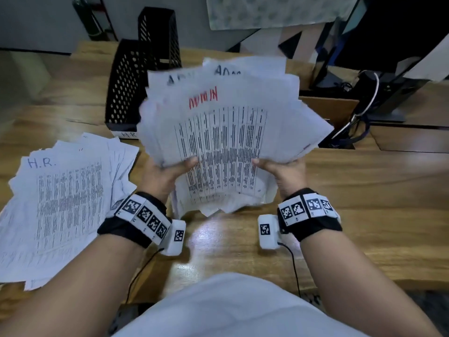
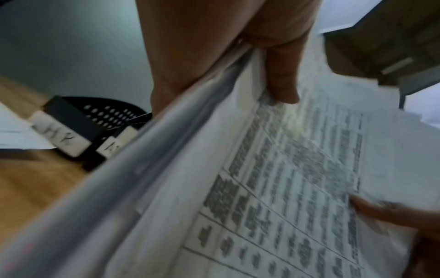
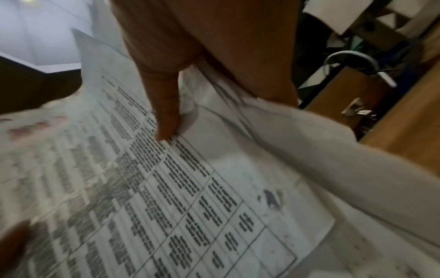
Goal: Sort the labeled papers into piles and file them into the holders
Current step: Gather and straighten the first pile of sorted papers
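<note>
Head view: left hand (image 1: pixel 165 176) and right hand (image 1: pixel 286 176) pinch the ADMIN stack (image 1: pixel 226 132) above the table (image 1: pixel 364 190); H.R. pile (image 1: pixel 60 203) lies left, beside black holders (image 1: pixel 126 83). Left wrist view alone shows holder labels (image 2: pixel 64 139). Right wrist view: thumb (image 3: pixel 166 112) presses the top sheet.

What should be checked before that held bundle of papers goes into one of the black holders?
1. Both hands grip the ADMIN stack, left hand and right hand: ok.
2. Top sheet reads ADMIN: ok.
3. Edges squared: not ok, sheets fan out.
4. Black holders stand upright: ok.
5. ADMIN holder identified: cannot tell; only one H.R. tag is readable.
6. H.R. pile kept apart: ok.
</note>
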